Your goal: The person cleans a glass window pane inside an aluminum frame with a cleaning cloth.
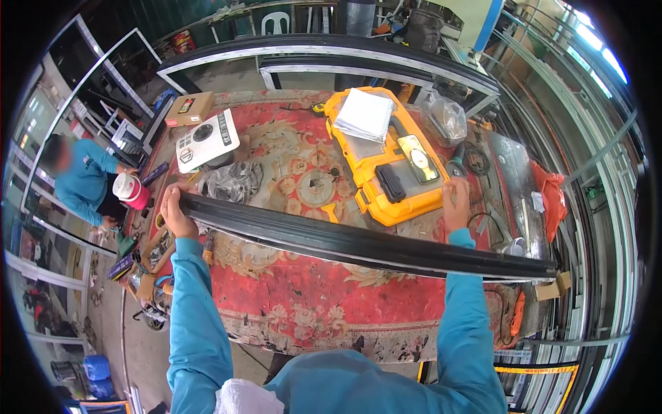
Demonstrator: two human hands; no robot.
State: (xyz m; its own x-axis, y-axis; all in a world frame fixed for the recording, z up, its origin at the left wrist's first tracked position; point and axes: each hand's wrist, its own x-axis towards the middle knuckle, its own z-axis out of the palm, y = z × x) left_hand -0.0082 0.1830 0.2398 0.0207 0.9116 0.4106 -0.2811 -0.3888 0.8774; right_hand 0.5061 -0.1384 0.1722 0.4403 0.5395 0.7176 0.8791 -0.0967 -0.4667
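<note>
A long black profile bar [358,238] with a pale lower edge lies across the view above the red patterned table cover [296,297]. My left hand [178,210] is closed round its left end. Toward its right part, my right hand [456,202] is at the far side of the bar, fingers raised and apart, the palm by the bar's edge. Beyond the bar is a yellow case [365,176] bearing white notebooks [364,114], a phone [418,159] and a black case [390,182]. A yellow scraper [330,212] lies left of it.
A cardboard box [189,109], white sign board [207,141] and crumpled grey plastic [233,181] are at the back left. Black frames [324,47] span the far edge. Another person [84,176] is at the left beside a red-and-white jug [131,190]. An orange tool [518,314] lies right.
</note>
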